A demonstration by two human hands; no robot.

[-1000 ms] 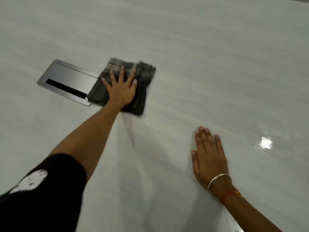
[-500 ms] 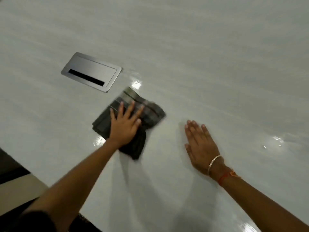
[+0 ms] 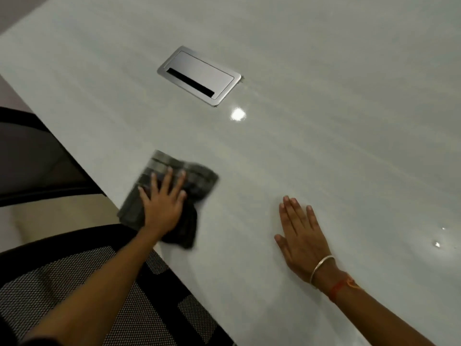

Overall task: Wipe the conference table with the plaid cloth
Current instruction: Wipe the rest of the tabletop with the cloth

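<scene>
Cloth: the dark plaid cloth (image 3: pixel 197 181) lies folded and rumpled on the bench, close to its near-left edge, with one corner at that edge.
Cloth axis: its longer run goes from the edge at lower left up toward the far side. A paler checked corner points away from the person, roughly toward the hatch. The outline is blurred, so the exact fold cannot be told.
Left hand: the left hand (image 3: pixel 162 203) lies palm down on the cloth, fingers straight and spread, pressing it flat. It does not clutch the cloth.
Right hand: the right hand (image 3: pixel 301 236) rests flat on the bare bench, well right of the cloth, with its fingers straight, close together and holding nothing. A bangle (image 3: pixel 320 267) and a red thread (image 3: pixel 336 288) circle the wrist.
Bench: the bench (image 3: pixel 324 121) is a pale grey, glossy top with faint streaks. A bright spot of light (image 3: pixel 238 114) sits just below the hatch.
Hatch: a silver hatch (image 3: pixel 199 76) is set flush in the top, beyond the cloth and apart from it. It has a dark slot along one long side. What is inside cannot be seen.
Room: a black mesh chair (image 3: pixel 50 283) stands under the left arm, tight to the edge. Beige floor (image 3: pixel 37 221) shows beside it.
</scene>
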